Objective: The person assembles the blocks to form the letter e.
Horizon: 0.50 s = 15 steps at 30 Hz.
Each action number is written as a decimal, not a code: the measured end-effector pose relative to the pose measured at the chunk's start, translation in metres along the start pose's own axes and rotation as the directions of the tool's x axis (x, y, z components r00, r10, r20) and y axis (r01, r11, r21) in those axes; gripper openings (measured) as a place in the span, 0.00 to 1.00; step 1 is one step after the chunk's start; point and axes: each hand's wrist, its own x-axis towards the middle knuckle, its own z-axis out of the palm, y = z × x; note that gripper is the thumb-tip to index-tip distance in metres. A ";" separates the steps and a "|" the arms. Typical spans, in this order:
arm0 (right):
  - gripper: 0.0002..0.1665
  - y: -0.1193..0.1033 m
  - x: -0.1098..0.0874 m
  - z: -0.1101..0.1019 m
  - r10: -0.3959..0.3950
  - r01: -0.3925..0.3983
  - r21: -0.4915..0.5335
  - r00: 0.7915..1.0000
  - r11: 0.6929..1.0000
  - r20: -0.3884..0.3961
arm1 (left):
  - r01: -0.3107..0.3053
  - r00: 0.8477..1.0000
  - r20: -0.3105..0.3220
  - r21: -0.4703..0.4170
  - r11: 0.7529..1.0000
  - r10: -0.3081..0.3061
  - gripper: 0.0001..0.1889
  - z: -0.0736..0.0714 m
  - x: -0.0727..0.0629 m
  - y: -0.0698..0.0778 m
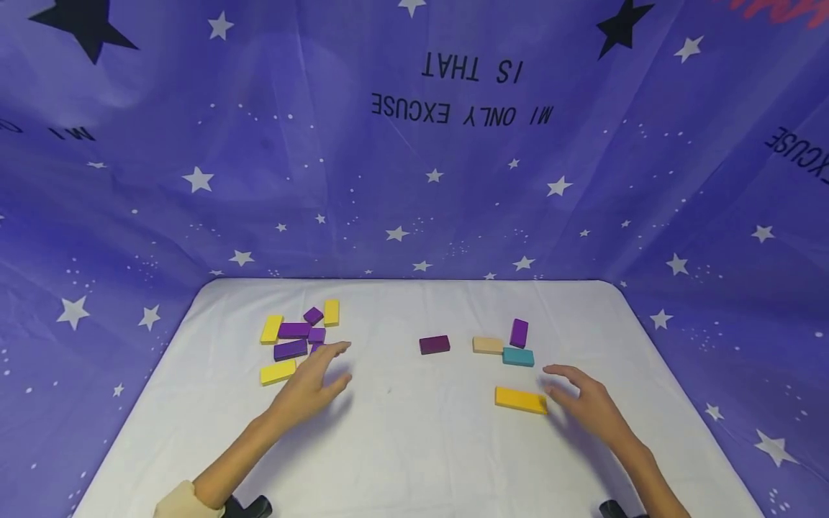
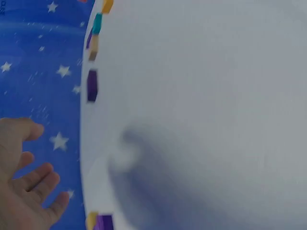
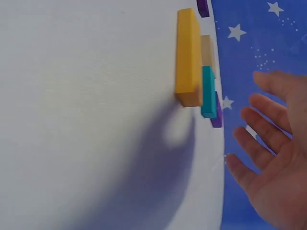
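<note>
The orange block (image 1: pixel 521 400) lay right of centre in the lower half of the head view, its right end just beside the fingertips of the right hand (image 1: pixel 591 404). That hand held nothing, its fingers loosely bent and the thumb apart. Just above the orange block were a teal block (image 1: pixel 518 357), a beige block (image 1: pixel 488 345) at its left end and an upright-lying purple block (image 1: pixel 519 332); a plum block (image 1: pixel 435 344) sat alone near the centre.

The left hand (image 1: pixel 309 384) was also empty, fingers relaxed and spread, at the lower edge of the left-hand cluster, where it partly hid a small purple piece (image 1: pixel 315 349).

A low pass of the right hand could have clipped the orange block's end and slewed it towards the teal one. On the left, the pieces lay so close together that reaching for one, with the hand blocking the view, might have shoved its neighbours.

Thirteen blocks were visible: three yellow blocks (image 1: pixel 278 373) and five purple pieces on the left, then one each of plum, beige, teal, purple and orange. All lay on one white tabletop (image 1: pixel 414 446), before a starry blue backdrop (image 1: pixel 414 201).
</note>
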 end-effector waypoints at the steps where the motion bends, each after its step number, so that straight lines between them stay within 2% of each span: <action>1: 0.21 0.001 -0.001 0.002 0.013 -0.014 0.012 1.000 1.000 0.021 | -0.005 1.000 0.001 -0.024 1.000 0.005 0.28 0.006 0.001 0.002; 5: 0.22 0.005 -0.007 0.012 0.011 -0.014 0.042 0.996 0.999 0.085 | -0.001 1.000 0.029 -0.110 0.994 0.004 0.27 0.025 0.008 0.008; 9: 0.23 0.008 -0.011 0.018 -0.019 0.013 0.059 0.995 0.998 0.099 | 0.012 0.999 0.053 -0.203 0.979 -0.001 0.26 0.041 0.016 0.010; 15: 0.25 0.012 -0.012 0.022 0.075 -0.090 0.087 0.984 0.992 0.159 | 0.038 0.997 0.082 -0.281 0.959 -0.016 0.25 0.067 0.027 0.009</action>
